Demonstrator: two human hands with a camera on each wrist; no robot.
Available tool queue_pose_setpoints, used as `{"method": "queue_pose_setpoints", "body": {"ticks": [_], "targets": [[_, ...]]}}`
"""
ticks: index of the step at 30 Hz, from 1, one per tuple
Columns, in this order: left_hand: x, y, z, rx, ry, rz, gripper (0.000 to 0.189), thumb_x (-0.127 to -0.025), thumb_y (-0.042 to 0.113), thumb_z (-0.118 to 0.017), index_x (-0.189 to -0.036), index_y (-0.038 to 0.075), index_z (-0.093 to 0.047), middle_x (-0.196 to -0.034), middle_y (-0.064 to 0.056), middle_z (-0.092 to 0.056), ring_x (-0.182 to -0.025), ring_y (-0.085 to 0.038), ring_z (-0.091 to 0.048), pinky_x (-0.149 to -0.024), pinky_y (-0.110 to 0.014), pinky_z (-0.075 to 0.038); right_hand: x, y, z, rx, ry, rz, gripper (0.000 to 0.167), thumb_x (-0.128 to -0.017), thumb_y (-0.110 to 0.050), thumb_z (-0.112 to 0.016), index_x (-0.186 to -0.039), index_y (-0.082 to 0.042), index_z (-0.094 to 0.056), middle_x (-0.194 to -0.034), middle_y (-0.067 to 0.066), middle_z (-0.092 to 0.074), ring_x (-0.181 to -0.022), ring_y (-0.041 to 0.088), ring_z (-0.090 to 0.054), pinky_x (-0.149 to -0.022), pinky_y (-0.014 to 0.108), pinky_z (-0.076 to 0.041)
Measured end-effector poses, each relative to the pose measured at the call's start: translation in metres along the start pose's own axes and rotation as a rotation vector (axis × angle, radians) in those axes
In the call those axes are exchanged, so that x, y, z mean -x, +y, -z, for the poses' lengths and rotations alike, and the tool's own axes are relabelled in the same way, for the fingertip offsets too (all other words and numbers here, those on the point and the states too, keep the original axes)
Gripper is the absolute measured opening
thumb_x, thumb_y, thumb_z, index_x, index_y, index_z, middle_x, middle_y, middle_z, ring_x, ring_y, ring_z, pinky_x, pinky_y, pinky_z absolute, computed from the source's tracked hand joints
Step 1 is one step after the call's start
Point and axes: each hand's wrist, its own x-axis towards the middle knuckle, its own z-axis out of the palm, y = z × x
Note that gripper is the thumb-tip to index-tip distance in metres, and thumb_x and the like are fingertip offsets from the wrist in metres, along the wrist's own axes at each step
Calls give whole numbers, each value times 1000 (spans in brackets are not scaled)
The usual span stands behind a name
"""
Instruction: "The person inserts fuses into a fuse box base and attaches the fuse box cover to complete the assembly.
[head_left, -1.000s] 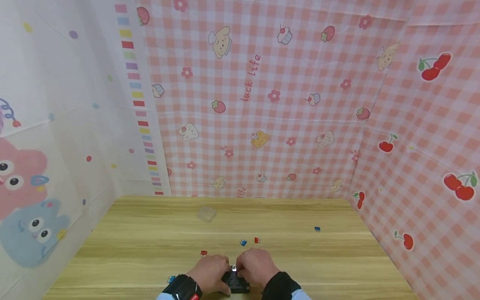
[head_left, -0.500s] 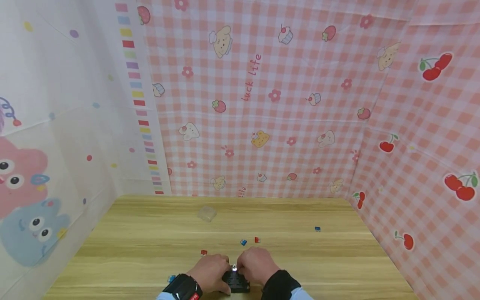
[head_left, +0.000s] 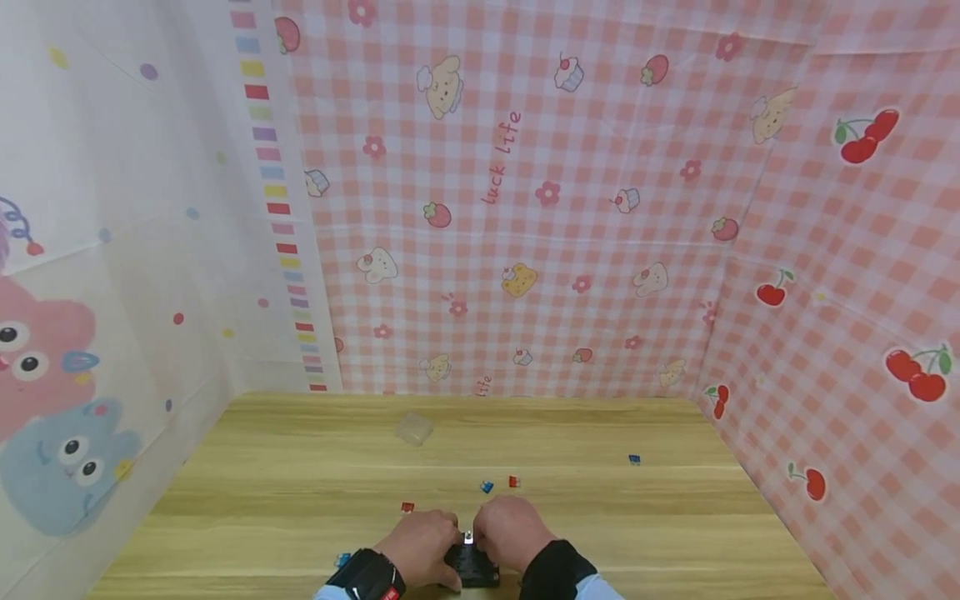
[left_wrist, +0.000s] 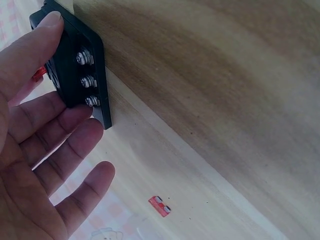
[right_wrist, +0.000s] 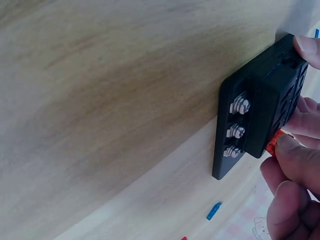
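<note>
A black fuse block (head_left: 474,570) with a row of screw terminals (left_wrist: 88,81) along one side rests on the table between both hands. My left hand (head_left: 422,546) grips it, with the thumb at one edge and fingertips at the opposite side; the ring and little fingers stay extended. In the right wrist view, a red blade fuse (right_wrist: 273,142) is pinched between the thumb and index finger of my right hand (head_left: 513,533). The fuse sits right at the block's slotted face, its lower end hidden. Curled fingers cover most of the fuse.
Loose on the wooden table (head_left: 300,467) lie a red fuse (head_left: 407,507), a blue fuse (head_left: 487,487), another red one (head_left: 513,482) and blue ones at far right (head_left: 634,459) and near left (head_left: 342,559). A clear plastic case (head_left: 414,429) lies farther back. Patterned cloth walls surround the table.
</note>
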Motion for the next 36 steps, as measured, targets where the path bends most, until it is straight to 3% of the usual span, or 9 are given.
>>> {"method": "queue_pose_setpoints", "body": {"ticks": [22, 36], "targets": [[-4, 4, 0, -11, 3, 0, 31, -68, 36, -90, -81, 13, -74, -71, 10, -49, -60, -4, -44, -57, -22, -37, -2, 3, -5, 18, -19, 31, 7, -83, -12, -78, -78, -17, -78, -68, -15, -63, -64, -1, -53, -64, 19, -45], [-4, 5, -4, 1, -15, 28, 28, -71, 35, -89, -83, 14, -75, -72, 10, -49, -62, -5, -44, -59, -23, -37, -1, -2, -9, 143, 15, 57, 16, -79, -8, -78, -69, -19, -71, -60, -15, -55, -58, 2, -44, -58, 19, -38]]}}
